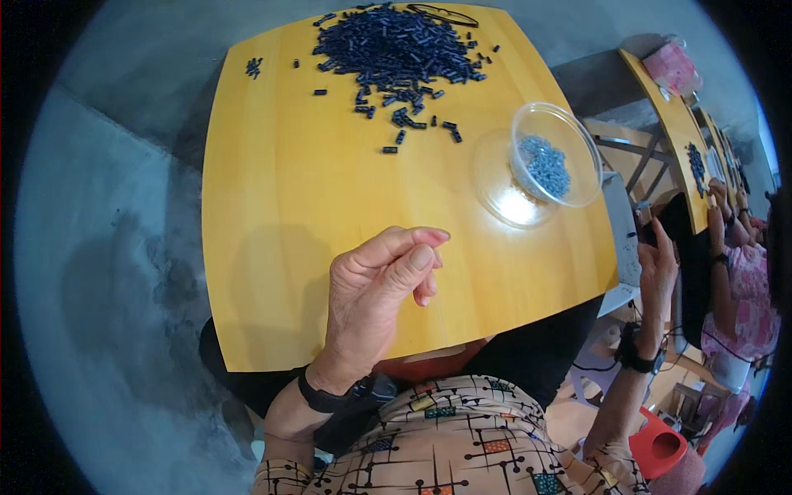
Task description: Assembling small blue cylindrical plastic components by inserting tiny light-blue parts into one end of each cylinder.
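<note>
- closest to me, the seated person's cream shirt (429,445), printed with black lines and small coloured blocks, reaches up to the table's near edge.
- the left hand (384,268), with a black band (330,396) at its wrist, is held above the near part of the yellow wooden tabletop (429,190); its thumb is pressed against its curled fingers, and i cannot tell whether anything tiny is pinched there.
- the right hand (657,268), a dark watch (639,351) on its wrist, is raised beyond the tabletop's right edge, fingers loosely spread and pointing up; i see nothing in it.
- farther in, toward the right edge, a clear round plastic bowl (587,161) sits on the tabletop, partly filled with small silvery-blue pieces (544,169).
- past the left hand, some loose short black cylindrical pieces (389,150) lie scattered, well apart from the bowl.
- behind those, a big heap of the same black pieces (396,45) spreads near the far edge.
- left of the heap, a little cluster of slim dark parts (253,68) lies by itself.
- a pair of dark-framed eyeglasses (445,15) rests at the far edge, just beside the heap.
- off to the right, people in pink clothing (747,280) are at a second yellow table (660,107) with a pink bundle (672,68) on it.
</note>
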Motion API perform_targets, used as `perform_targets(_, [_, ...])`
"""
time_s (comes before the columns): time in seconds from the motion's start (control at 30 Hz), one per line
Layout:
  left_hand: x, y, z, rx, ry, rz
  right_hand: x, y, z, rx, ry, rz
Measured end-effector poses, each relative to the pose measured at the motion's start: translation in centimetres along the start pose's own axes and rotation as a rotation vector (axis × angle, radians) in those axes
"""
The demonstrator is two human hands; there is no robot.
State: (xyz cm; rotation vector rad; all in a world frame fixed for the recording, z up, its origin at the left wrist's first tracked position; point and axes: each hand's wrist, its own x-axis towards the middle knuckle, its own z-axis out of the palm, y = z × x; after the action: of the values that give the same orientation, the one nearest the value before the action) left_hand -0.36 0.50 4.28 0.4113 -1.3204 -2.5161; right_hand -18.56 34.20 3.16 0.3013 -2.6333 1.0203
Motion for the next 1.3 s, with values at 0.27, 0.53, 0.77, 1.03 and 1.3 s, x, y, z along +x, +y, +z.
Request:
perform_targets(0.27, [1.7,1.1,-2.1,-0.151,0.106,0.024,-2.5,-16.7,2.3,0.183,-0.584,-0.309])
perform_targets(0.53, [2.2,0.7,-3.3,-0.420,0.188,-0.084,-0.5,-21.9,14.2,0.036,-0.443,-0.726])
perform_targets(0.77, [2.1,0.6,-4.1,-0.587,0.160,-0.142,2.4,-21.8,19.7,-0.254,-0.309,-0.815])
perform_targets(1.03, [2.2,0.3,-4.2,-0.617,0.177,-0.158,3.6,-20.2,22.0,-0.163,-0.304,-0.667])
perform_targets(1.3, [2.3,0.1,-3.6,-0.600,0.180,-0.178,3.8,-20.2,22.5,-0.200,-0.293,-0.686])
